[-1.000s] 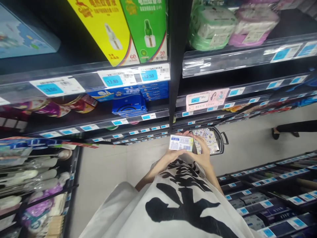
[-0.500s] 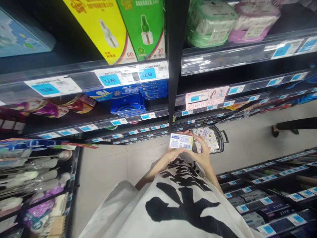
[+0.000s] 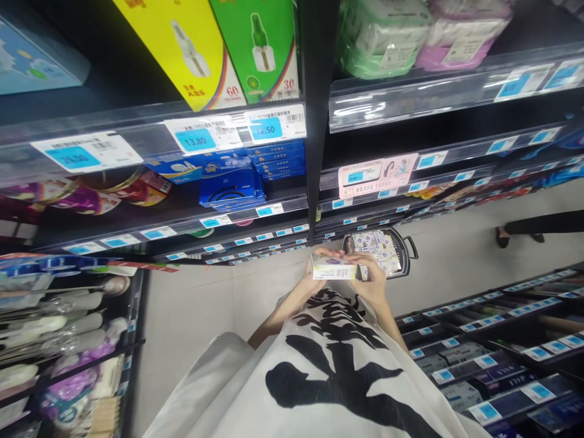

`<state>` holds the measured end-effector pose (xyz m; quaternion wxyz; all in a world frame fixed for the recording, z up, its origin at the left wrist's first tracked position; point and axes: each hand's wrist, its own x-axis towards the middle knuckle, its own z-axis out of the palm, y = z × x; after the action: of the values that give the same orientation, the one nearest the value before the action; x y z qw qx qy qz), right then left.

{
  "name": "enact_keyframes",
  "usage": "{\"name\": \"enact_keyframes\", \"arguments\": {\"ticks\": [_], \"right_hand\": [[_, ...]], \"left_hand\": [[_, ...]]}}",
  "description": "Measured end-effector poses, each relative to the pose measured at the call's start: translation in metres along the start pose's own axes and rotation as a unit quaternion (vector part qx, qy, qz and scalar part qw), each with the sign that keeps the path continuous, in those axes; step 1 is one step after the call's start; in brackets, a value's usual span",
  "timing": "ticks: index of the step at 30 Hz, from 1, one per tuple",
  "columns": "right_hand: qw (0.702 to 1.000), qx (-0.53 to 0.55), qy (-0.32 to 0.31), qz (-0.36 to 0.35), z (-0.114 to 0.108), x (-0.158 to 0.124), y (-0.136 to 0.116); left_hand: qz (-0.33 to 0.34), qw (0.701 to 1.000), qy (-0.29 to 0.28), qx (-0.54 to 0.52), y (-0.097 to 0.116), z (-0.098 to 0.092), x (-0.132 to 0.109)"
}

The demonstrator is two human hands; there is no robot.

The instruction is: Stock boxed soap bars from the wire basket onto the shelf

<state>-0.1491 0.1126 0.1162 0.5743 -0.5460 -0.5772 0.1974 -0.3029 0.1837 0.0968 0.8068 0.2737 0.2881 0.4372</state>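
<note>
Both hands hold a small white carton (image 3: 334,273) with yellow-green edges in front of my body. My left hand (image 3: 314,283) is closed around its left end, with fingers curled over the far side. From the right, my right hand (image 3: 375,281) grips the other end, its fingers laid across the top. A narrow side of the carton with fine print and a code faces me. Just beyond my right hand is a black shopping basket (image 3: 407,269), in which several small packs (image 3: 381,246) with purple and yellow print lie.
Shelves with price tags rise ahead, bearing yellow (image 3: 182,58) and green boxes (image 3: 262,55), blue boxes (image 3: 230,179) and wrapped plastic cases (image 3: 387,42). Another shelf (image 3: 483,359) stands at right, hanging utensils (image 3: 68,322) at left. A person's leg (image 3: 542,223) shows on the grey floor.
The carton has been tipped in my hands, so a narrow side faces me instead of the broad printed face with a barcode. My right fingers now lie over its top.
</note>
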Motion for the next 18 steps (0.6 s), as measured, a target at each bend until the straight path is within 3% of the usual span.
{"name": "enact_keyframes", "arguments": {"ticks": [11,15,18], "right_hand": [[1.0,0.024,0.002,-0.008,0.002,-0.005,-0.002],[0.992,0.067,0.023,0.1,0.003,-0.009,0.004],[0.967,0.141,0.033,0.212,0.004,-0.008,0.009]], "left_hand": [[0.011,0.999,-0.015,-0.05,-0.001,0.001,-0.003],[0.001,0.999,-0.037,-0.012,-0.002,-0.004,-0.006],[-0.02,0.997,-0.072,0.023,-0.001,-0.004,-0.01]]}}
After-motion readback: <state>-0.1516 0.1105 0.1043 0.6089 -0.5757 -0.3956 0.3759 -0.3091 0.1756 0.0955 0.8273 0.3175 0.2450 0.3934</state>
